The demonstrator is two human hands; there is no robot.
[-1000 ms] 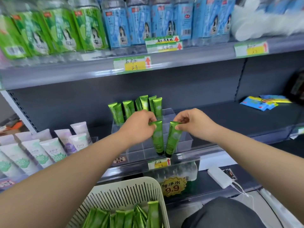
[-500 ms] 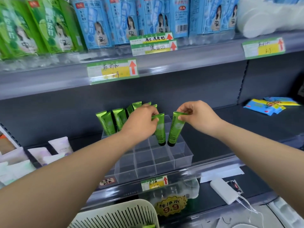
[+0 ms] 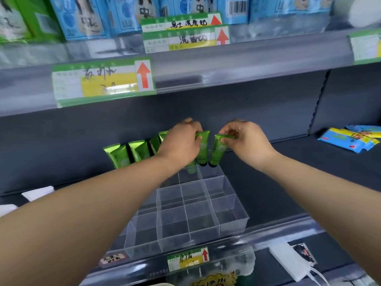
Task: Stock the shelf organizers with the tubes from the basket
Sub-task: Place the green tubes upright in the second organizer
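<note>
Stocking: back row only being filled.
Left grip [image 3: 181,146] and right grip [image 3: 248,143] are each pinching 1 green tube [image 3: 218,152] over the clear organizer [image 3: 233,225]; front cells sitting empty.

Soft, even light is bright on the pale grey upper shelf edge [image 3: 257,62] and dimmer in the recess beneath, with white glare on the green-and-yellow paper price label [image 3: 103,82]. The blue printed cartons [image 3: 86,19] at the top are smeared by blur, and the wide lens bows shelf lines toward the corners; the clear plastic divided organizer [image 3: 233,221] is fairly sharp.
</note>
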